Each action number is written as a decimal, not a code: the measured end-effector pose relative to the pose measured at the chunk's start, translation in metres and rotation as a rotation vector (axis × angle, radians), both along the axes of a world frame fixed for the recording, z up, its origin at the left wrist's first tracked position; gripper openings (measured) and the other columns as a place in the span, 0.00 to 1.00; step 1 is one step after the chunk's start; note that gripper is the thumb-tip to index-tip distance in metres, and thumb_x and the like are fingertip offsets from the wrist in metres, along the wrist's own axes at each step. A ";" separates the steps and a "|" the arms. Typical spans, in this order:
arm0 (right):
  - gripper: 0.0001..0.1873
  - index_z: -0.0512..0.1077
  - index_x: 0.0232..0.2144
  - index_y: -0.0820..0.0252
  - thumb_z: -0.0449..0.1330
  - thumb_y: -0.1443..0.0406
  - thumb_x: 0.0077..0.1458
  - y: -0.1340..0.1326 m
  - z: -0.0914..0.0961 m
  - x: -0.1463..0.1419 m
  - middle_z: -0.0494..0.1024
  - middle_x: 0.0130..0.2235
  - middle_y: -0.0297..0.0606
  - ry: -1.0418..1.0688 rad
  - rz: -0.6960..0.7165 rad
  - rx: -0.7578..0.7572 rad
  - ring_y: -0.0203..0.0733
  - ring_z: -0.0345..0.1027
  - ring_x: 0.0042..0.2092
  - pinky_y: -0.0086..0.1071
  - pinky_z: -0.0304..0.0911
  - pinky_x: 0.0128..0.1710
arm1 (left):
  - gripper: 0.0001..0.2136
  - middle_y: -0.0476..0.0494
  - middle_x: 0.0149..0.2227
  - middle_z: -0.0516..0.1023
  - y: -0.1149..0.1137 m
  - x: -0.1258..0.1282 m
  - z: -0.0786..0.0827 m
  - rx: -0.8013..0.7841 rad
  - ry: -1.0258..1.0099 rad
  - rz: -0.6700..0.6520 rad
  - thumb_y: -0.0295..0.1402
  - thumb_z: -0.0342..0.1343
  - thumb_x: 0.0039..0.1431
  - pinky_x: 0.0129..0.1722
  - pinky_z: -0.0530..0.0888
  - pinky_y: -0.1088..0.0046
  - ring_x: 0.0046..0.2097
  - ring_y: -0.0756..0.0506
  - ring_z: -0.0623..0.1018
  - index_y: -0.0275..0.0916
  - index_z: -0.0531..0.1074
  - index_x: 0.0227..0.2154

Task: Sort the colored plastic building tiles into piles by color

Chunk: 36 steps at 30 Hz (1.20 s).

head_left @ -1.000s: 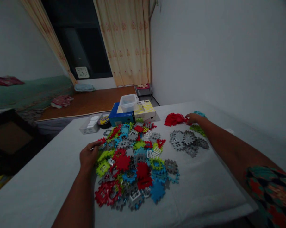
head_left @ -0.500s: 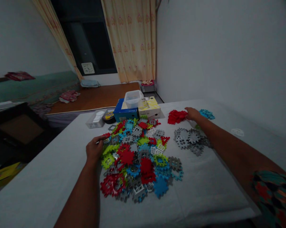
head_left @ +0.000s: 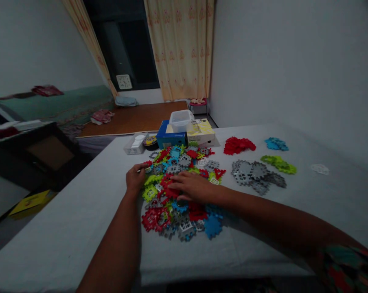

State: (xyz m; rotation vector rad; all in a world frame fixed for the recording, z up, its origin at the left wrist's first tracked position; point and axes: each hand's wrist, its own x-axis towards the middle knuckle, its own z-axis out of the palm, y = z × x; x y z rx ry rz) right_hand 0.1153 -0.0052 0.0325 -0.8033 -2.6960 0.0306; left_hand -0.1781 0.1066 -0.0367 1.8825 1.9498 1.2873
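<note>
A mixed pile of plastic interlocking building pieces (head_left: pixel 174 169) in red, green, blue, grey and white lies on the white-covered table. At its left edge rests my left hand (head_left: pixel 135 177), its fingers curled together; whatever is between them is too small to make out. My right hand (head_left: pixel 194 186) reaches over the middle of the pile, fingers stretched out and touching a red gear-edged piece (head_left: pixel 168 188). Part of the pile is hidden beneath that hand.
Sorted groups lie on the right: red pieces (head_left: pixel 239 145), blue pieces (head_left: pixel 276 143), green pieces (head_left: pixel 278 164), grey pieces (head_left: pixel 253 175) and white pieces (head_left: pixel 320 169). Behind the pile stand a blue box (head_left: pixel 171 139), a yellow box (head_left: pixel 202 132), a clear container (head_left: pixel 180 118) and a roll of tape (head_left: pixel 150 142).
My right hand has come back from the red group to the middle of the mixed pile. My left hand stays at the pile's left edge. The view has shifted slightly.
</note>
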 end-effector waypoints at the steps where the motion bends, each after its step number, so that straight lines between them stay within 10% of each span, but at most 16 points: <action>1: 0.26 0.67 0.59 0.53 0.61 0.56 0.61 0.004 -0.002 -0.003 0.67 0.62 0.45 -0.031 -0.023 0.024 0.52 0.61 0.58 0.44 0.63 0.52 | 0.16 0.46 0.42 0.83 0.000 0.000 0.000 0.003 -0.007 -0.001 0.30 0.49 0.53 0.52 0.74 0.66 0.46 0.43 0.80 0.41 0.82 0.36; 18: 0.16 0.75 0.36 0.60 0.51 0.58 0.65 0.076 0.009 0.085 0.79 0.34 0.37 0.558 -0.459 -0.140 0.39 0.70 0.36 0.29 0.61 0.37 | 0.16 0.47 0.44 0.83 -0.001 0.000 0.001 -0.039 0.026 0.011 0.29 0.49 0.54 0.52 0.74 0.65 0.47 0.43 0.80 0.42 0.82 0.38; 27: 0.07 0.73 0.37 0.65 0.55 0.68 0.60 0.148 -0.011 0.225 0.79 0.30 0.41 0.864 -1.249 -0.354 0.34 0.71 0.27 0.27 0.69 0.29 | 0.14 0.48 0.42 0.83 0.003 -0.002 0.000 -0.017 0.059 0.037 0.31 0.50 0.55 0.49 0.76 0.65 0.45 0.42 0.81 0.44 0.82 0.37; 36: 0.14 0.75 0.44 0.64 0.62 0.70 0.54 0.137 -0.002 0.221 0.78 0.48 0.49 0.526 -1.158 -0.126 0.46 0.72 0.48 0.37 0.67 0.48 | 0.15 0.46 0.43 0.83 0.004 -0.004 -0.004 -0.018 0.049 0.006 0.31 0.50 0.55 0.50 0.75 0.64 0.47 0.42 0.80 0.42 0.82 0.38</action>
